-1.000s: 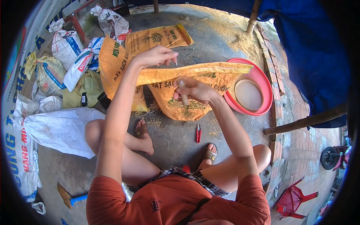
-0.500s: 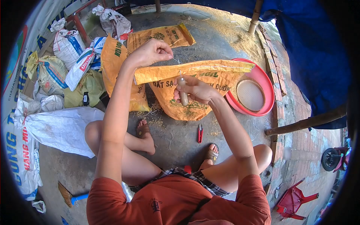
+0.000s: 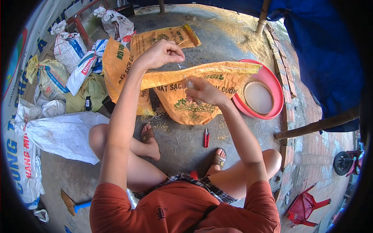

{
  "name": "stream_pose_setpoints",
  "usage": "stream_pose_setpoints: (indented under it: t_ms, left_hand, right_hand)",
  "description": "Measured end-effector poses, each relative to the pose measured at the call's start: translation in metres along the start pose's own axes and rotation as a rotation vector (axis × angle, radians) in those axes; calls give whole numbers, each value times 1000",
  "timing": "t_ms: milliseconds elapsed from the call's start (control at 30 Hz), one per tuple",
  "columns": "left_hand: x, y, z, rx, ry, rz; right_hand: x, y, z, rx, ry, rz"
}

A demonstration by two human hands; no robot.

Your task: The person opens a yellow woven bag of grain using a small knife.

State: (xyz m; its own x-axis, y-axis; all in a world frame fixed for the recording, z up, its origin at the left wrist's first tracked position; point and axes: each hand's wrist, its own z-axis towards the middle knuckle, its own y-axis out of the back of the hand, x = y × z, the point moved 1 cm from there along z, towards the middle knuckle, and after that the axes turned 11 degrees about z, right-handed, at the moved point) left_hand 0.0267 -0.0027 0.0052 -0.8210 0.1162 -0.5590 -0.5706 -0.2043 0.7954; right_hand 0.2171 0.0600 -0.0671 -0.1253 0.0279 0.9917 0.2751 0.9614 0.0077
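An orange printed sack (image 3: 194,110) stands in front of me, its top edge folded into a long band with white stitching toward the right. My left hand (image 3: 165,54) is above the band, finger and thumb pinched on a thin white thread (image 3: 181,66). Below it, my right hand (image 3: 204,91) wraps round the pale handle of an awl (image 3: 190,84), whose thin metal tip points up at the band. Red-handled snips (image 3: 206,138) lie on the floor between my feet.
A pink basin (image 3: 278,97) with a round sieve (image 3: 258,98) stands right of the sack. Other orange sacks (image 3: 171,37) lie behind and left. Filled white bags (image 3: 70,48) line the left side. A wooden pole (image 3: 318,127) and red stool (image 3: 305,207) are at right.
My left hand has moved slightly right with the thread. My right hand has tilted the awl, and its tip now sits lower against the band.
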Motion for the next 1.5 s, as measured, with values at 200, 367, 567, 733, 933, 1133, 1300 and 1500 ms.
stream_pose_setpoints:
  t_ms: [200,367,567,733,933,1133,1300,1500]
  left_hand:
    - [26,-8,4,132,129,-102]
    - [29,2,-2,78,244,-158]
    - [32,9,-8,59,274,-206]
    - [35,7,-10,32,299,-214]
    - [33,6,-8,9,332,-225]
    - [33,5,-7,-54,324,-211]
    - [33,4,-6,-69,354,-194]
    - [30,4,-7,-85,330,-206]
  right_hand:
    - [0,3,1,-59,74,-161]
    - [9,3,-1,-120,22,-130]
    - [8,1,0,-206,45,-100]
    - [2,5,4,-278,146,-215]
    - [6,2,0,-469,311,-568]
    - [10,2,-1,-528,338,-649]
    - [4,7,2,-488,383,-591]
    - [5,16,3,-228,193,-76]
